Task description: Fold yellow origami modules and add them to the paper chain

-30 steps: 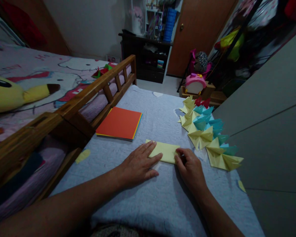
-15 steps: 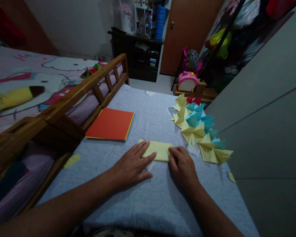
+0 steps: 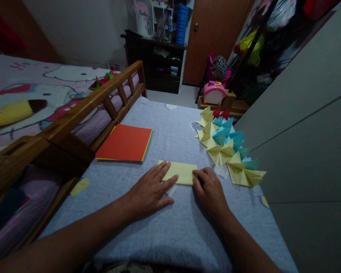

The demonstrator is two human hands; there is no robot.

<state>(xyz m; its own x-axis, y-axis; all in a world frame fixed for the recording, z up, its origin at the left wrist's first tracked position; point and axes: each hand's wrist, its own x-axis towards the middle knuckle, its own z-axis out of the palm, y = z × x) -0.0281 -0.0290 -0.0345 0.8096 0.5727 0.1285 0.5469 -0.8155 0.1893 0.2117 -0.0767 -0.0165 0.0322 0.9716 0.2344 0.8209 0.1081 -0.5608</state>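
A pale yellow sheet of paper (image 3: 183, 173), folded into a flat rectangle, lies on the blue cloth in front of me. My left hand (image 3: 151, 187) rests on its left end with the fingers stretched out and spread. At the right end, my right hand (image 3: 208, 187) has its thumb and fingers curled together on the paper's edge. To the left sits a stack of square coloured paper (image 3: 125, 143), orange on top with yellow and blue edges showing. Several folded paper pieces stand in rows on the right: yellow ones (image 3: 220, 151), blue ones (image 3: 222, 134) and red ones (image 3: 225, 113).
A wooden bed rail (image 3: 113, 91) runs along the left, with a printed bedspread (image 3: 71, 77) beyond it. A pale cabinet panel (image 3: 304, 159) stands close on the right. Behind are a dark cabinet (image 3: 142, 68), a door (image 3: 207, 34) and a pink toy case (image 3: 214, 93).
The whole view has shifted slightly, so everything sits a little further left. Both hands keep the same places on the yellow paper.
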